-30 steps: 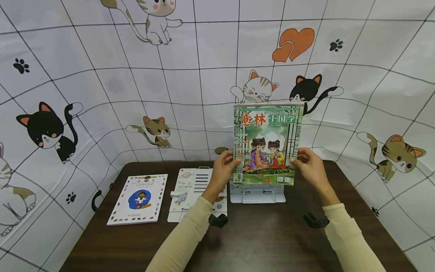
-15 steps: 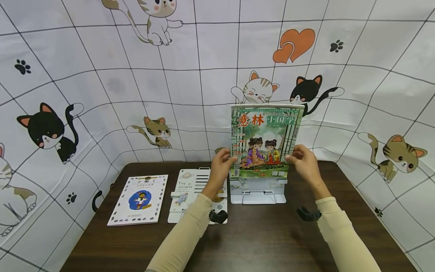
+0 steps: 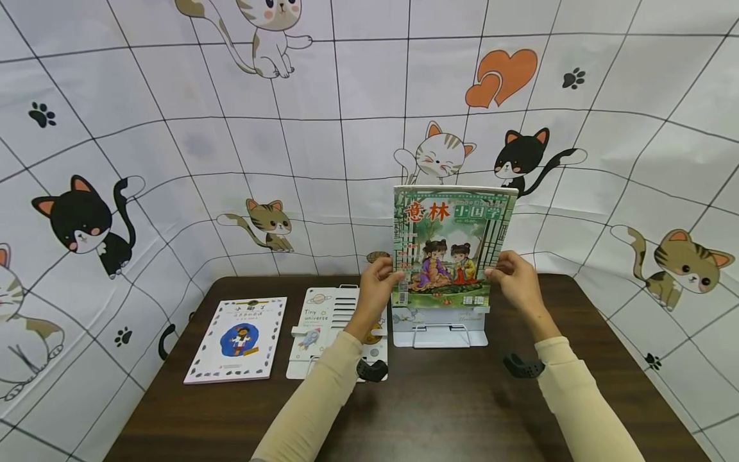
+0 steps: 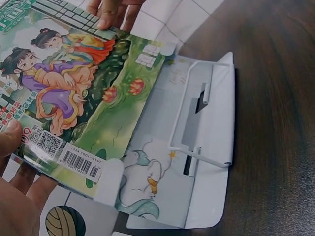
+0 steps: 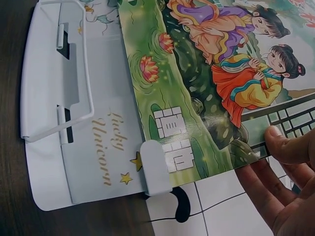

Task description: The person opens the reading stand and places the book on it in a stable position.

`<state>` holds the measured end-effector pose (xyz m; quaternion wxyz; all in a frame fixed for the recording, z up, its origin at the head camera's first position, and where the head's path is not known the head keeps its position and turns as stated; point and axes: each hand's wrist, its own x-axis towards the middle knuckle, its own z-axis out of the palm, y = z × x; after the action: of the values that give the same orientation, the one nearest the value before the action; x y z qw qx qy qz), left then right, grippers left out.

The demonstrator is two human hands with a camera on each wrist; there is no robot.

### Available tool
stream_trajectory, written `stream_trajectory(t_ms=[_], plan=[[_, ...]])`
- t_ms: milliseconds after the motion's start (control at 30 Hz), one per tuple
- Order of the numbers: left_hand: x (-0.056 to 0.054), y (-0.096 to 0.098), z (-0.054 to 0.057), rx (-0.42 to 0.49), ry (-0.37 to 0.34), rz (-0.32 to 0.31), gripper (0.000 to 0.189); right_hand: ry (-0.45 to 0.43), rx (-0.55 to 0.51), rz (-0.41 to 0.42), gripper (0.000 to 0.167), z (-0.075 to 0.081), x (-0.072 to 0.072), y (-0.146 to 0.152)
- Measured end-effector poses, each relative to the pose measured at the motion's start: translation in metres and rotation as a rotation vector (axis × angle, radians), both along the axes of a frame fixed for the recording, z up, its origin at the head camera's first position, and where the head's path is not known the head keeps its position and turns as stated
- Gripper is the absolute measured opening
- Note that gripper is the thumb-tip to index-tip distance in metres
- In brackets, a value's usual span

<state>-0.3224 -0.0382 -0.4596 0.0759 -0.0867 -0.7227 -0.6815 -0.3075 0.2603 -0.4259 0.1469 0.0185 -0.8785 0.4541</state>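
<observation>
A green magazine [image 3: 441, 247] with two illustrated figures on its cover stands upright between my hands. My left hand [image 3: 374, 292] pinches its left edge, thumb on the cover and fingers behind. On the opposite edge my right hand [image 3: 519, 285] grips it the same way. Behind and below is a white book stand [image 3: 439, 337] with a wire bracket and a unicorn print. The magazine's lower left corner sits behind one white side tab [image 4: 109, 182]. Its lower right corner is behind the other tab [image 5: 155, 167]. Most of the stand's back plate is hidden by the magazine.
Left of the stand lies a flat white "Tiny universe" book stand [image 3: 317, 314], partly covered by my left arm. A white book [image 3: 237, 340] with a blue circle lies farther left on the dark wooden table [image 3: 439, 410]. A cat-print cloth [image 3: 369, 147] hangs behind.
The magazine has lowered at its top edge, and its bottom has shifted up to the stand's side tabs. My right hand has moved slightly left; the left hand has barely moved.
</observation>
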Motion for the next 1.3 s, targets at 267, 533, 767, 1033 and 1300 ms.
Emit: stream_trajectory(t_ms=[267, 533, 767, 1033, 1300], plan=[[0.002, 0.0, -0.005, -0.007, -0.007, -0.008, 0.033, -0.009, -0.006, -0.002, 0.036, -0.008, -0.002, 0.002], [0.005, -0.004, -0.018, -0.122, 0.002, 0.047, 0.026, -0.034, 0.025, -0.017, 0.042, -0.026, -0.001, 0.007], [0.01, -0.007, -0.025, -0.218, 0.051, 0.093, 0.028, -0.007, 0.04, -0.047, 0.037, -0.039, 0.001, 0.005], [0.014, -0.007, -0.032, -0.214, 0.029, 0.095, 0.028, -0.015, 0.029, -0.077, 0.033, -0.051, 0.005, 0.002], [0.013, -0.009, -0.037, -0.193, 0.047, 0.128, 0.03, 0.008, 0.047, -0.088, 0.036, -0.054, 0.005, -0.001]])
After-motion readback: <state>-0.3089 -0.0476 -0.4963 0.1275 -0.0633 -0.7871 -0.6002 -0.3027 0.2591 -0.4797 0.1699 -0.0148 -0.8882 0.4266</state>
